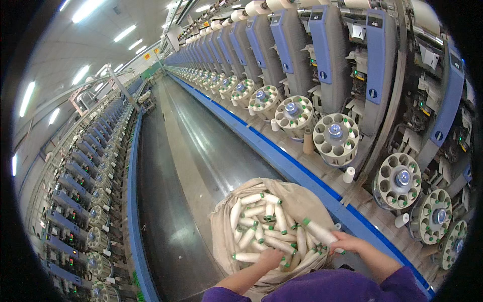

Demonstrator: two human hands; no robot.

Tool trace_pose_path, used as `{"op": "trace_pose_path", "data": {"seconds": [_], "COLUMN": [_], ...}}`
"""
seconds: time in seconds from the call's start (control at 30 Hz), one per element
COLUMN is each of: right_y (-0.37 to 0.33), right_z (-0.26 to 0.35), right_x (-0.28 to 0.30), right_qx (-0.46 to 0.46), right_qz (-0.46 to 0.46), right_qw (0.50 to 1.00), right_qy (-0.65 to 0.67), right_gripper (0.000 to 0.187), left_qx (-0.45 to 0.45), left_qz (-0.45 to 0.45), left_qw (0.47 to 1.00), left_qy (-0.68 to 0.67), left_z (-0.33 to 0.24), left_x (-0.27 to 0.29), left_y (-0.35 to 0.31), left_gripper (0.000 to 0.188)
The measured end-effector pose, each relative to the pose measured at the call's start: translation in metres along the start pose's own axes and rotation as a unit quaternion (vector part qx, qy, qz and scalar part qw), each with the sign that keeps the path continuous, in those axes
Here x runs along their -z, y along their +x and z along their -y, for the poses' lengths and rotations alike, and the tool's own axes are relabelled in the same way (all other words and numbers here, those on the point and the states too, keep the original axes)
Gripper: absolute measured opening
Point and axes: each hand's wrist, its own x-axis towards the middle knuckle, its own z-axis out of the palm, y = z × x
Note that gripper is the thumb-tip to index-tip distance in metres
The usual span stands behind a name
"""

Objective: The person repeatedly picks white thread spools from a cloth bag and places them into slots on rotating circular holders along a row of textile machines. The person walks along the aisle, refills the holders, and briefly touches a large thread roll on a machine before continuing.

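My right hand [348,242] is closed around the lower end of a white yarn bobbin [320,231] with green tips. That bobbin slants up and to the left over the right rim of a beige cloth sack [220,216]. Inside the sack lies a heap of similar white bobbins [276,234], pointing in many directions. My left hand [271,257] is down at the near side of the heap with its fingers curled in among the bobbins. Whatever those fingers hold is hidden by the hand.
On the right runs a row of blue-grey winding machines [322,45] with round bobbin magazines [336,140], several partly filled. A blue rail [251,136] edges that side. The grey aisle floor [201,131] stretches ahead, and another machine row [75,196] stands at left.
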Motion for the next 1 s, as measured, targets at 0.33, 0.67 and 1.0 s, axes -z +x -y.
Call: {"op": "trace_pose_path", "data": {"seconds": [0.33, 0.67, 1.0], "right_y": [-0.040, -0.133, -0.155], "right_z": [0.070, -0.017, 0.003], "right_x": [0.014, 0.147, 0.234], "right_qx": [0.103, 0.149, 0.282], "right_qz": [-0.004, -0.009, -0.247], "right_qw": [0.955, 0.875, 0.886], "right_qy": [0.279, 0.460, 0.271], "right_gripper": [0.051, 0.033, 0.062], "left_qx": [-0.021, -0.263, -0.271], "left_qz": [0.020, -0.166, -0.177], "left_qw": [0.460, 0.358, 0.383], "left_qy": [-0.887, -0.881, -0.865], "left_z": [-0.021, -0.096, -0.175], "left_x": [0.180, 0.227, 0.263], "left_y": [0.062, 0.151, 0.244], "left_gripper": [0.029, 0.032, 0.041]}}
